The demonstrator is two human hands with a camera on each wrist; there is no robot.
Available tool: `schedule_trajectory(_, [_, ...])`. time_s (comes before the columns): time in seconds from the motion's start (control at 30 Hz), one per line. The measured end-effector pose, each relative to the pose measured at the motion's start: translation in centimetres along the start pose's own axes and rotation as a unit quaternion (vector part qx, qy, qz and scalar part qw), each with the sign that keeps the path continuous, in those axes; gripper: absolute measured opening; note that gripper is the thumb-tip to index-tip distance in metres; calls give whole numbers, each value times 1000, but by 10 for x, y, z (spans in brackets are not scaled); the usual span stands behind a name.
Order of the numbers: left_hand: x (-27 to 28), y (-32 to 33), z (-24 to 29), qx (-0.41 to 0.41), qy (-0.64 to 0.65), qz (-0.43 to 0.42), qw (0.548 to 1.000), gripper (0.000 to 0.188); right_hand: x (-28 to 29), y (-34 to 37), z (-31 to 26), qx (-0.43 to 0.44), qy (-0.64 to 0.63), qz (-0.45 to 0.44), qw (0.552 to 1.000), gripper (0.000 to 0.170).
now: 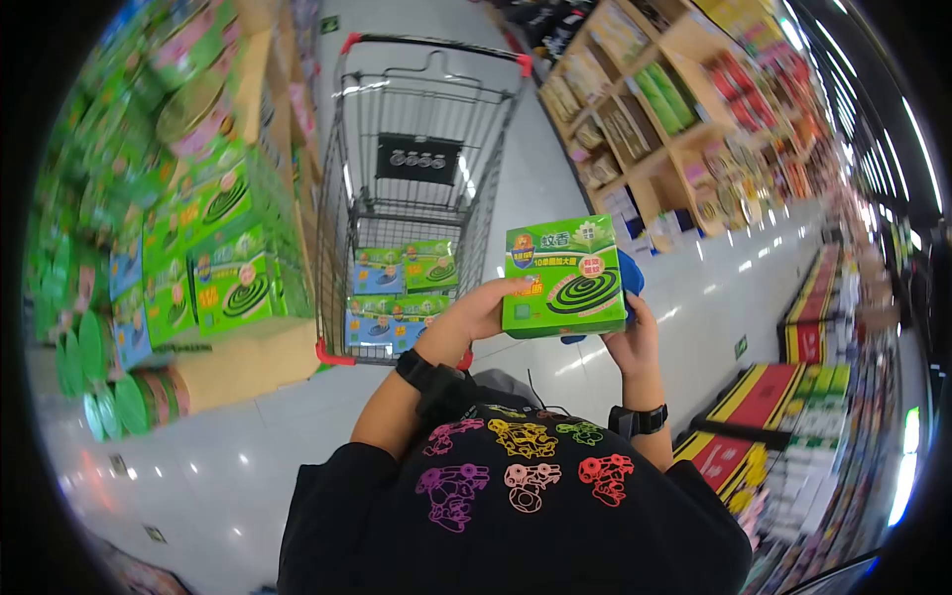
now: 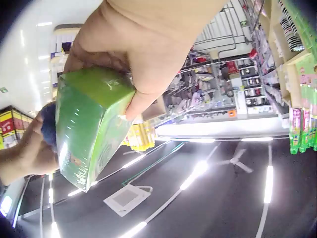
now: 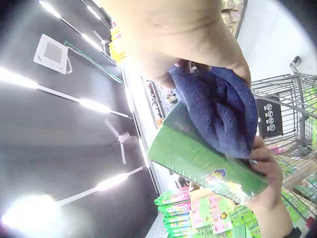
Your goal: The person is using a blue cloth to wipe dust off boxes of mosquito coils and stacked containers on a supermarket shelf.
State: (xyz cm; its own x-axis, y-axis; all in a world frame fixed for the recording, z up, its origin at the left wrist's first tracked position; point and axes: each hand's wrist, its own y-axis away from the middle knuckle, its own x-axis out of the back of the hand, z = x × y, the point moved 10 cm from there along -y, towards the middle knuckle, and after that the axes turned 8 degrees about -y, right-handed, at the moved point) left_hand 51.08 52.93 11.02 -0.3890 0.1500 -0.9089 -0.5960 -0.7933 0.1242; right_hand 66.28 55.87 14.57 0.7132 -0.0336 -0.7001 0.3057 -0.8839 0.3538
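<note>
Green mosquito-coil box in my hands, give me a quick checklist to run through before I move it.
1. Left hand gripping the green mosquito-coil box: ok, it holds one side.
2. Printed front facing you: ok, the coil picture shows in the head view.
3. Blue cloth clear of the box: not ok, the right hand holds it against the box.
4. Box over the shopping cart: not ok, it appears to the cart's right.
5. Cart load lying low: ok, boxes lie in its near end.
6. Wrapping sealed all round: cannot tell, hands and cloth cover parts.
</note>
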Motion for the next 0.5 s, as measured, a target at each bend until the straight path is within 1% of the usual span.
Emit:
schedule_trajectory(0.03, [7,8,8,-7,18,-2,1000,47,-15,-11,10,-37,1,-21,999,46])
schedule_trajectory(0.1, [32,28,26,-30,-25,55,998,45,-50,-29,38,-116,1,-61,991,49])
schedule_trajectory(0.13, [46,39,32,-40,-51,93,994,44,-50,-48,48,-93,46,-82,991,51])
schedule_trajectory(0.17, [61,52,38,-47,-76,132,987,44,-55,-61,67,-133,73,-97,984,49])
schedule_trajectory(0.2, [75,65,47,-89,-86,175,977,43,-59,-73,83,-156,159,-111,969,47])
schedule_trajectory(0.23, [95,77,48,-101,-105,219,965,43,-63,-85,99,-175,243,-125,946,46])
schedule_trajectory(0.27, [120,89,49,-110,-123,263,951,43,-70,-95,119,-224,247,-121,935,41])
schedule_trajectory(0.3, [144,100,48,-115,-139,306,935,42,-76,-104,139,-272,289,-99,912,42])
schedule_trajectory(0.37, [186,127,54,-163,-239,404,868,41,-86,-119,181,-338,328,-130,873,44])
schedule_trajectory(0.4, [205,141,57,-182,-287,451,825,41,-85,-127,205,-378,304,-129,865,44])
schedule_trajectory(0.43, [230,152,50,-138,-304,503,798,43,-80,-134,231,-419,281,-127,854,44])
schedule_trajectory(0.47, [254,165,41,-90,-316,551,767,45,-65,-140,255,-470,296,-114,824,44])
schedule_trajectory(0.5, [276,177,34,-41,-326,596,732,46,-57,-144,276,-510,277,-98,809,45])
